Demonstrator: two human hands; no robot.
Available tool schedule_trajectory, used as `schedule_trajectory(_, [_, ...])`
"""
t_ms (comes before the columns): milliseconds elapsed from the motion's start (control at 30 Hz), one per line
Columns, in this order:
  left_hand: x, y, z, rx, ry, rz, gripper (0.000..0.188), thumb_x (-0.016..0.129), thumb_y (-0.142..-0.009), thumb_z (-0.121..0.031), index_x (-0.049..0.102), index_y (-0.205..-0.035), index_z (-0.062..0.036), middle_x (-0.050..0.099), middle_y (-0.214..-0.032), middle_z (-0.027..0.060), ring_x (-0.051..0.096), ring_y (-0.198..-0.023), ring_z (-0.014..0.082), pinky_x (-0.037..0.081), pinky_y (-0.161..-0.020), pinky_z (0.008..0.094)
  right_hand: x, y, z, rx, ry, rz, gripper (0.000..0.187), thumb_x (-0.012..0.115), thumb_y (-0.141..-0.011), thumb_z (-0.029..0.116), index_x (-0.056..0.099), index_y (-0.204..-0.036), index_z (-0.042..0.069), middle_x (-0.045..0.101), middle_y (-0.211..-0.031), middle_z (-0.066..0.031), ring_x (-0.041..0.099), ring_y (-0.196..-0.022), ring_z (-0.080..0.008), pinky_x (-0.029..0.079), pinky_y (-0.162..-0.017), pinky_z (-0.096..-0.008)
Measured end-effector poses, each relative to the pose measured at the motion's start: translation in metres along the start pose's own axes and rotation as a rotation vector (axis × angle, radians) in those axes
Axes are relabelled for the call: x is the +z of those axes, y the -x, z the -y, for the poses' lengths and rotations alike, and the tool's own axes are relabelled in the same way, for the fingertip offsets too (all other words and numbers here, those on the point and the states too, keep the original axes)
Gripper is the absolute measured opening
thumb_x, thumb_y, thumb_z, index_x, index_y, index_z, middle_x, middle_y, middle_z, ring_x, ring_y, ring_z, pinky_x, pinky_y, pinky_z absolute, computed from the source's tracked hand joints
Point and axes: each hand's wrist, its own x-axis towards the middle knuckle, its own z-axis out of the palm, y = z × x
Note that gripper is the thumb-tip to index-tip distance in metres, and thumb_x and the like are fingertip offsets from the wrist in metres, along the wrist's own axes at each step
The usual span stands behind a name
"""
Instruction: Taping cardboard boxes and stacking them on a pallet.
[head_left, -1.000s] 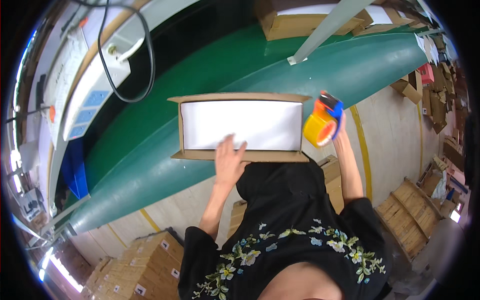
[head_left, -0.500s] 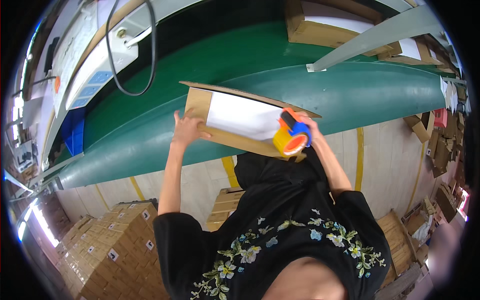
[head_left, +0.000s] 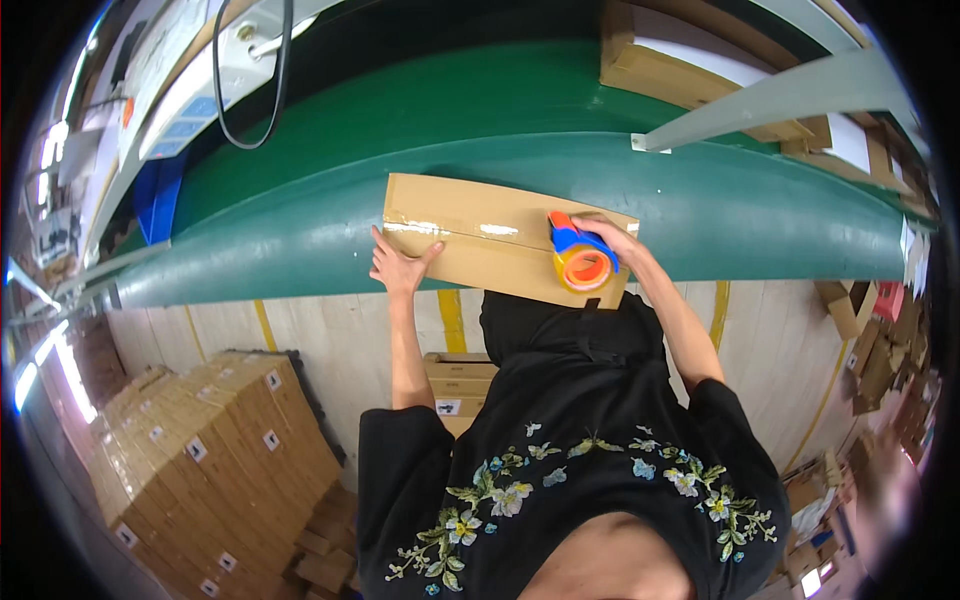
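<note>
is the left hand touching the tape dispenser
Apart. The head view shows a wide gap: the left hand is at the left end of the cardboard box, the tape dispenser in the right hand near the other end.

Black cable loop, upper left; brown cardboard cartons stacked lower left; slanted grey metal strut, upper right.

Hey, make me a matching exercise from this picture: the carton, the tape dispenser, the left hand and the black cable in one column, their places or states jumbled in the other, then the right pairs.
Column one:
1. Carton
2. Tape dispenser
3. Left hand
4. Black cable

Column two:
A. Hanging in a loop at the upper left
B. At the carton's left end
C. Brown and closed
D. Held in the right hand

Right pairs: 1-C, 2-D, 3-B, 4-A.
</note>
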Motion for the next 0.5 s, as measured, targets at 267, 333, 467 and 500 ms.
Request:
schedule_trajectory(267, [-0.001, -0.028, -0.008, -0.268, 0.16, 0.093, 0.065, 0.028, -0.086, -0.059, 0.047, -0.124, -0.0097, 0.054, -0.111, 0.0227, 0.052, -0.103, 0.0378, 0.032, -0.092, 0.0497, 0.01, 0.006, 0.006, -0.02, 0.191, -0.054, 0.034, 0.057, -0.085, 0.037, 0.062, -0.082, 0.003, 0.058, -0.074, 0.0005, 0.052, -0.067, -0.0058, 0.043, -0.06, -0.0211])
schedule_trajectory(333, [0.004, -0.031, -0.007, -0.33, 0.188, 0.103, 0.063, 0.019, -0.09, -0.054, 0.054, -0.117, -0.009, 0.057, -0.109, 0.023, 0.054, -0.101, 0.0387, 0.037, -0.091, 0.0482, 0.046, 0.011, 0.022, -0.153, 0.328, -0.099, 0.032, 0.06, -0.084, 0.033, 0.061, -0.075, 0.003, 0.055, -0.066, 0.003, 0.046, -0.06, -0.0036, 0.038, -0.055, -0.0208])
schedule_trajectory(467, [-0.003, -0.028, -0.029, -0.332, 0.198, 0.153, 0.063, 0.021, -0.09, -0.054, 0.058, -0.112, -0.0084, 0.058, -0.107, 0.0244, 0.055, -0.1, 0.0406, 0.042, -0.087, 0.0468, 0.1, 0.002, 0.036, -0.656, 0.65, -0.312, 0.027, 0.066, -0.078, 0.028, 0.061, -0.077, 0.001, 0.055, -0.058, -0.0069, 0.05, -0.051, -0.0099, 0.042, -0.049, -0.0269])
schedule_trajectory(500, [-0.007, -0.031, -0.031, -0.309, 0.214, 0.16, 0.063, 0.021, -0.09, -0.054, 0.057, -0.114, -0.0087, 0.058, -0.107, 0.0245, 0.055, -0.1, 0.0404, 0.041, -0.087, 0.0475, 0.113, -0.014, 0.038, -0.742, 0.737, -0.312, 0.027, 0.067, -0.078, 0.028, 0.062, -0.079, 0.002, 0.057, -0.059, -0.0094, 0.055, -0.052, -0.0137, 0.044, -0.05, -0.0285])
